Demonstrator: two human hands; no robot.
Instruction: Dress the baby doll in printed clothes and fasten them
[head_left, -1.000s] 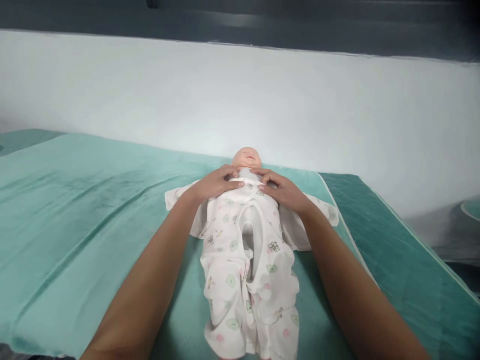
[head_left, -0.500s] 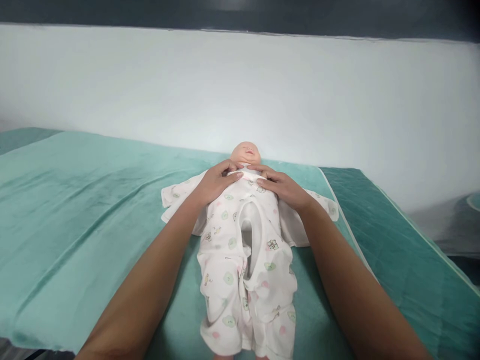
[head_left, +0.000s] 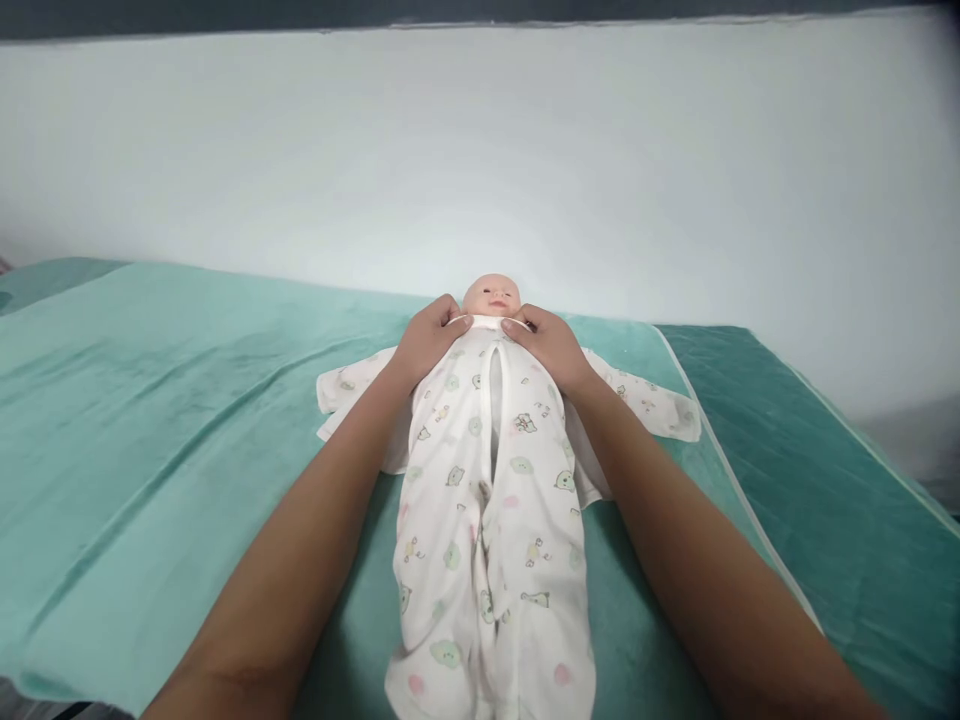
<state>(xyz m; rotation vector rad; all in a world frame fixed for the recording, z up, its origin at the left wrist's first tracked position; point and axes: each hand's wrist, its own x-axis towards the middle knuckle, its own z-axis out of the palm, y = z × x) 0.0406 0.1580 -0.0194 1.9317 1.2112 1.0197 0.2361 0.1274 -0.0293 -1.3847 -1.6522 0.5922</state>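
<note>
A baby doll [head_left: 491, 293] lies on its back, its head at the far end. Patterned white baby pants [head_left: 442, 480] with an open slit at the crotch cover its body from just below the chin downward. My left hand [head_left: 433, 330] pinches the waistband on one side, thumb on top. On the other side my right hand [head_left: 547, 340] grips the same waistband, its fingers curled under the cloth. Beneath my arms spread the sleeves of a matching baby shirt [head_left: 652, 400]. The doll's legs and feet are hidden.
A light green sheet [head_left: 187, 400] lies under the doll, with a long crease at left. Darker green cloth [head_left: 810, 430] covers the right side. A white wall [head_left: 480, 150] stands close behind the doll's head.
Both hands have moved up toward the doll's chin, drawing the waistband with them. The pants are stretched longer and smoother, and the crotch slit has narrowed.
</note>
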